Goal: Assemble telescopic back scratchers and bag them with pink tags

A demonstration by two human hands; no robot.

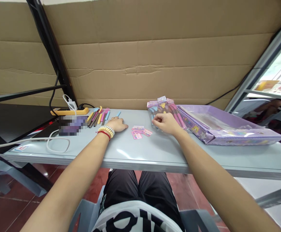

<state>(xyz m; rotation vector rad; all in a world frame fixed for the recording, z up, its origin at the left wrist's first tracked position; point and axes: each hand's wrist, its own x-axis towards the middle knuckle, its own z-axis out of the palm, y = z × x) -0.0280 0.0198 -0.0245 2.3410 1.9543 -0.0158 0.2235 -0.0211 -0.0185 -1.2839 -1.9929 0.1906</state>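
Pale bench (140, 153), cardboard (140, 51) behind: pens and packs

Right grip (165, 124) curled at wrapped packs (163, 105); pinching or not, can't tell. Left grip (117, 124) low by blue pen (118, 113), hold unclear; loose pens (98, 117) just left of it. Pink cards (138, 128) between grips; purple box (241, 138) beyond right one. Step looks like handling packs; next move probably calls for a light, sure pinch.

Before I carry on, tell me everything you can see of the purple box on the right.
The purple box is shallow and open-topped, apparently card, with colourful figures printed on its outer walls. It lies on the grey table with clear plastic inside. Pink packets lie close along its left side; whether they touch is unclear. The right hand is clear of it.
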